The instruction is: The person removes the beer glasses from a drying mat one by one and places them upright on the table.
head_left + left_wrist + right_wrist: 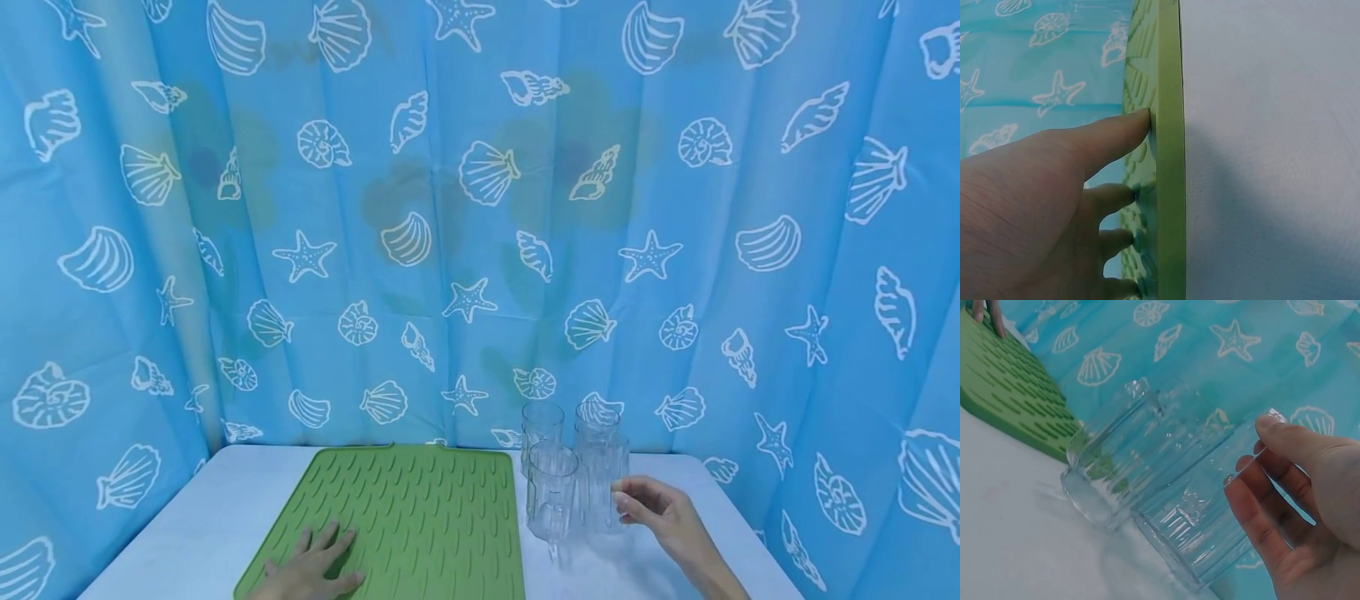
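A green drying mat with raised ridges lies on the white table. My left hand rests on its near left part, fingers spread and fingertips touching the ridges; the left wrist view shows the mat's edge beside the thumb. To the right of the mat, several clear glass mugs stand upright close together. My right hand pinches the rightmost mug at its side between thumb and fingers; whether by its handle or wall is hard to tell through the glass. Another mug stands just left of it, its handle toward me.
Two more glass mugs stand behind, one at the left and one at the right. A blue curtain with white shell and starfish prints surrounds the back and sides. White tabletop shows left of the mat.
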### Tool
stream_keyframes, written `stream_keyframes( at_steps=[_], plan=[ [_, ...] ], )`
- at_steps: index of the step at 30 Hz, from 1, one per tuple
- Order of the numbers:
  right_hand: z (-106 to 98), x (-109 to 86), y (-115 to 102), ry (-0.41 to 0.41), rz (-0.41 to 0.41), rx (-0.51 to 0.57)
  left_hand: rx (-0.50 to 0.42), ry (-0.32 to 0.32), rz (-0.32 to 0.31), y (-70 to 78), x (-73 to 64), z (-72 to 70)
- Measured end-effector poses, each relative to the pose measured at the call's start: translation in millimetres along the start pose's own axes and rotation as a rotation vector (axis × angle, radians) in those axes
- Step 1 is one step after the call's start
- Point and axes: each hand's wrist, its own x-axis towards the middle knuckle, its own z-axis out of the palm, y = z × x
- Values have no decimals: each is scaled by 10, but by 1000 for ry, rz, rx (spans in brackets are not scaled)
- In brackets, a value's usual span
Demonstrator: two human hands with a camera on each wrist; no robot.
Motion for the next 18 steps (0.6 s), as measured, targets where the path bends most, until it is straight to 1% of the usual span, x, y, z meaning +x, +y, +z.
stream_keyframes(
  at_steps=[3,9,15,18],
  plan=[
    [1,28,71,-29,13,-9,-20,-5,-6,-3,-1,8],
    [-27,45,183,-111,-5,-6,-62,-17,3,-34,6,28],
    [-62,34,212,-149,-7,14,-48,-25,-3,-20,18,11],
    [-103,29,217,-197,4,29,-29,-19,-10,-4,21,-1]
  ],
)
